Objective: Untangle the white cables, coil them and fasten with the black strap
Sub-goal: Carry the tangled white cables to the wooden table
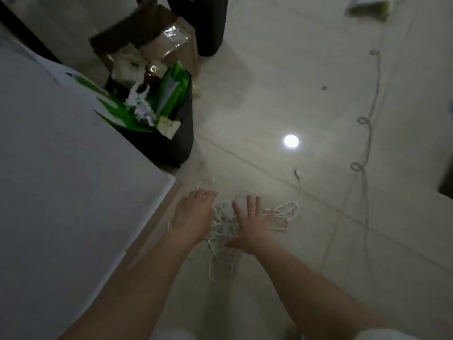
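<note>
Two bare forearms reaching down and forward from the bottom edge, over a pale tiled floor point(269, 99). Right hand point(252, 223) palm-down with fingers point(250, 204) spread wide and flat, thumb out to the side, pressing or hovering on the tangle of white cables point(221, 224), gripping nothing visibly. Left hand point(195, 214) just beside it on the tangle's left edge, fingers curled downward at the tips; whether closed on a strand, impossible to tell through the blur. Cables heaped in a loose knot on the floor between and beneath both hands, loops trailing nearer toward the forearms and out to the right, one strand running up to a small plug end point(296, 173). Black strap not made out anywhere. To the left, a large grey slab with a white edge point(61, 180), close alongside the left arm. Beyond it, a black bin bag point(171, 146) stuffed with green packaging and crumpled paper, with a brown cardboard box point(169, 42) behind. Further out, a round lamp reflection point(291, 141) on the tiles, and at far right a thin grey cord point(367, 143) with small loops, well apart from the tangle.
</note>
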